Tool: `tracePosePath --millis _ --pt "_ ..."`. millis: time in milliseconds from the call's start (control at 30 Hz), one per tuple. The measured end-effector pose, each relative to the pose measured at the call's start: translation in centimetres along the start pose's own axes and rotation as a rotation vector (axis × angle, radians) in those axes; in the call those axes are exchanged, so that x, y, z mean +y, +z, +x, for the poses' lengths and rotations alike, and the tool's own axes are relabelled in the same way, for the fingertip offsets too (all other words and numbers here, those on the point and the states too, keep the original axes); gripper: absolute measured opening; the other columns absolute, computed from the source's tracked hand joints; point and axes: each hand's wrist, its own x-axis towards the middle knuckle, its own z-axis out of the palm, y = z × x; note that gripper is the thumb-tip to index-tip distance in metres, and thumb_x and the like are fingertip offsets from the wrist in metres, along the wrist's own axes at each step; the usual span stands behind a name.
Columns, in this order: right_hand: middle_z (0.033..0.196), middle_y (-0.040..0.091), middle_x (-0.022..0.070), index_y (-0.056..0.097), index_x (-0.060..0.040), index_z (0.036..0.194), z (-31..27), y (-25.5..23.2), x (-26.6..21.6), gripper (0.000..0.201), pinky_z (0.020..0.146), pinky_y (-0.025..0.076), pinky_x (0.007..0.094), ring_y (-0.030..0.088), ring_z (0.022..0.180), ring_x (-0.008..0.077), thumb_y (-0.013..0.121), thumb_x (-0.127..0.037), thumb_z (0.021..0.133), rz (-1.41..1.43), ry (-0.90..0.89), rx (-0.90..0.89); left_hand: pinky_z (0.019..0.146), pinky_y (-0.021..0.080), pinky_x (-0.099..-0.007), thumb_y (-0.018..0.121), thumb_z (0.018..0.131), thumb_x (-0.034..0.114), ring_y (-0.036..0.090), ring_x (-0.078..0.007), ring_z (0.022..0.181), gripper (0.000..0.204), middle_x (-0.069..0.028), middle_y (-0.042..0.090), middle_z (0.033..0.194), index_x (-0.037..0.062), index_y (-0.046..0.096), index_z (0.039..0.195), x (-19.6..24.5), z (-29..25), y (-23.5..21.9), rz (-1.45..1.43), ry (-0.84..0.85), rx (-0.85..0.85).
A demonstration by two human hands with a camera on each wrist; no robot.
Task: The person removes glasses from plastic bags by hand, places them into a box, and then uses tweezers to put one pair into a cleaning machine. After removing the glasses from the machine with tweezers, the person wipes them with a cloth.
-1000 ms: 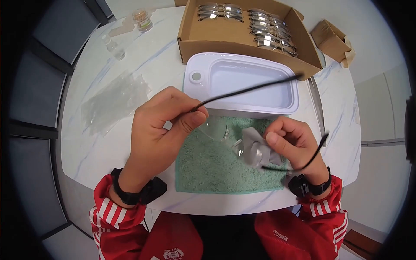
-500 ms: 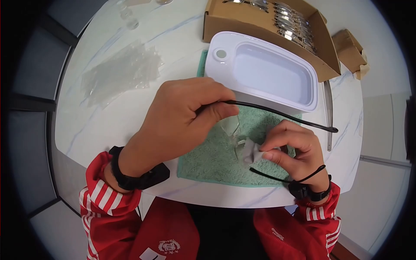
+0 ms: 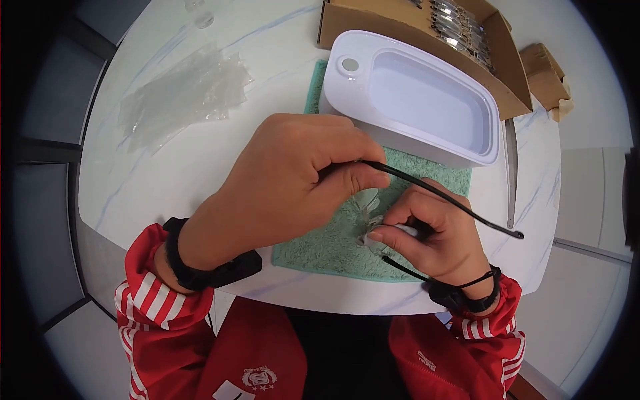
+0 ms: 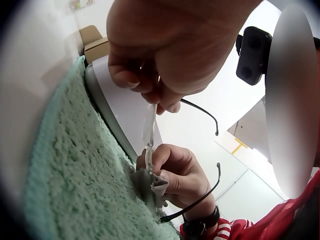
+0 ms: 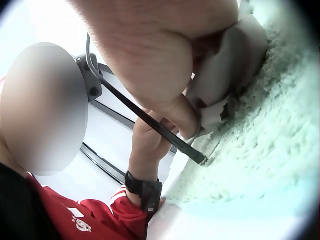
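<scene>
Over the green towel (image 3: 317, 243), your two hands hold the glasses (image 4: 149, 127) between them. Your left hand (image 3: 300, 177) pinches them between thumb and forefinger at one end, near the hinge; from that grip one black arm runs out past your other hand, and a clear lens hangs just below your fingertips. Your right hand (image 3: 440, 230) clamps a grey cloth (image 4: 145, 185) around the other end, mostly hiding the lens there, while the second arm curves beneath that hand toward your wrist. Just beyond your grip stands the white tub (image 3: 343, 83), with the box (image 3: 517, 100) behind it.
</scene>
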Motion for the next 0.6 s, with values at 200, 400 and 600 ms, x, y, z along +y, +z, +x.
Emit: tracePosePath --millis 200,400,600 --pt "0.068 0.057 0.0022 0.068 -0.0081 0.074 0.05 -0.79 0.51 0.022 0.061 0.044 0.0329 0.054 0.066 0.0229 0.089 -0.014 0.070 -0.105 -0.124 -0.080 0.054 0.037 -0.0290 0.077 0.085 0.009 0.050 -0.0135 0.057 0.009 -0.0041 0.057 0.066 0.0044 0.073 0.091 -0.03 0.01 0.08 0.016 -0.003 0.006" --pt "0.069 0.056 0.0022 0.068 -0.0096 0.073 0.32 -0.23 0.17 0.023 0.066 0.043 0.0340 0.054 0.067 0.0231 0.089 -0.018 0.070 -0.123 -0.137 0.073 0.056 0.039 -0.0284 0.077 0.084 0.007 0.050 -0.0137 0.059 0.009 -0.0048 0.058 0.068 0.0032 0.073 0.092 0.37 -0.08 -0.03 -0.050 -0.057 -0.027" --pt "0.072 0.056 0.0026 0.068 -0.0092 0.074 -0.04 -0.96 0.52 0.024 0.066 0.042 0.0365 0.050 0.073 0.0238 0.090 -0.020 0.069 -0.157 -0.101 -0.056 0.057 0.040 -0.0280 0.077 0.084 0.006 0.051 -0.0133 0.061 0.010 -0.0048 0.060 0.070 0.0024 0.073 0.092 0.38 -0.04 -0.01 -0.053 -0.081 -0.037"
